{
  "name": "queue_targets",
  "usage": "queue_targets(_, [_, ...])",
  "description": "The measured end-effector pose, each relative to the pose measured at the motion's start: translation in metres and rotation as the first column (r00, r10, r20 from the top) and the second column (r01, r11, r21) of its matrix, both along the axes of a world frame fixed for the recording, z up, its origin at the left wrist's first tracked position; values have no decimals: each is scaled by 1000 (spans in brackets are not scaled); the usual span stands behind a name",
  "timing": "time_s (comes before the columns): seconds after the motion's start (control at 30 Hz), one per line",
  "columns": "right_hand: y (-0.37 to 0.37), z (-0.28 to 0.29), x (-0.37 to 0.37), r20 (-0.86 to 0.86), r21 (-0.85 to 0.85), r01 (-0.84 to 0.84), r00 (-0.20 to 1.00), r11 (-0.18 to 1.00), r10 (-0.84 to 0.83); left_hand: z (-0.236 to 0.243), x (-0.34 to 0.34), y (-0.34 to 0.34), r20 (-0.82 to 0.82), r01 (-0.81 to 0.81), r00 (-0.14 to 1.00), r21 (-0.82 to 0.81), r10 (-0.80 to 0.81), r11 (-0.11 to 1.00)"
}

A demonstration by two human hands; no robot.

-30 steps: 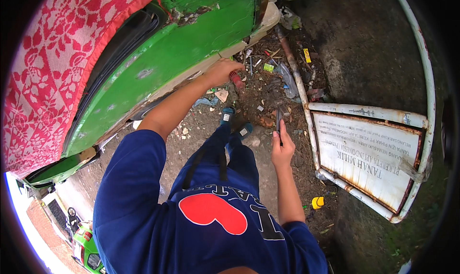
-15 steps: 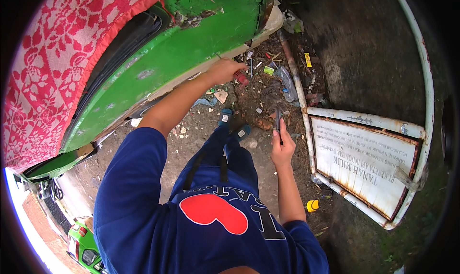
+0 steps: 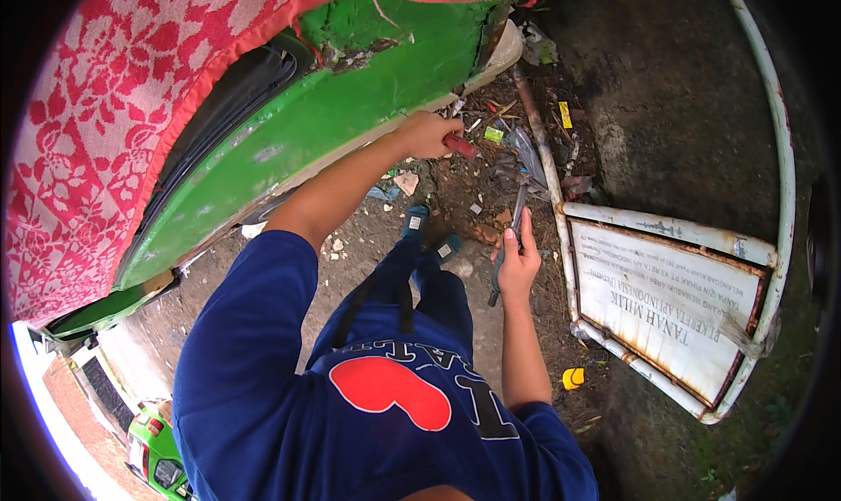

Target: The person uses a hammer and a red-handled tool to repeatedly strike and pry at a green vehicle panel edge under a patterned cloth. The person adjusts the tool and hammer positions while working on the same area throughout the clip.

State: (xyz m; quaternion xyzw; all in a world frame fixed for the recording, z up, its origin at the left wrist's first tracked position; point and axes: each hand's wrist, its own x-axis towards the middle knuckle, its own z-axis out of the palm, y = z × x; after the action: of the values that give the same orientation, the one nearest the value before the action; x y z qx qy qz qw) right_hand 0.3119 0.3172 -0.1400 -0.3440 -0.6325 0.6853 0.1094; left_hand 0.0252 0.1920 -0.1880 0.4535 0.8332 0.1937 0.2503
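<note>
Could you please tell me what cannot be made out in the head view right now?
- Part of the red object: hidden inside the left hand.
- Middle of the long dark tool: covered by the fingers and thumb of the right hand.
- Upper part of the green vehicle body: under the patterned cloth.
- Far end of that cloth: cut off by the picture's edge.
- Smallest litter scraps: too small to identify.

A stubby red rod-shaped handle (image 3: 461,146) is gripped in the left hand (image 3: 427,135), its exposed end pointed rightward and slightly down in the view, with the rest hidden by the fingers. A long, slender, dark grey tool (image 3: 521,205) is held in the right hand (image 3: 519,269), tilted with its upper end to the right, apart from the red handle.
</note>
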Motion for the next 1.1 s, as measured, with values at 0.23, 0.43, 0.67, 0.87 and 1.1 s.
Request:
queue_targets(0.23, [5, -9, -12, 1, -52, 90, 996, 995, -90, -30, -2, 18, -28, 128, 991, -5, -128, 992])
queue_targets(0.43, [8, -16, -10, 31, -57, 136, 990, 989, -134, -33, -7, 28, 34, 121, 992, -100, -118, 988])
queue_targets(0.67, [6, -16, -16, 73, -81, 162, 985, 983, -156, -41, -13, 33, 46, 138, 990, -79, -134, 987])
queue_targets(0.87, [13, -21, -32, 6, -215, 206, 978, 955, -210, -42, -11, 35, 15, 174, 985, -73, -173, 982])
queue_targets(1.1, [-7, -29, -44, -21, -382, 142, 987, 913, -162, -39, -23, 41, 11, 47, 999, -50, -47, 998])
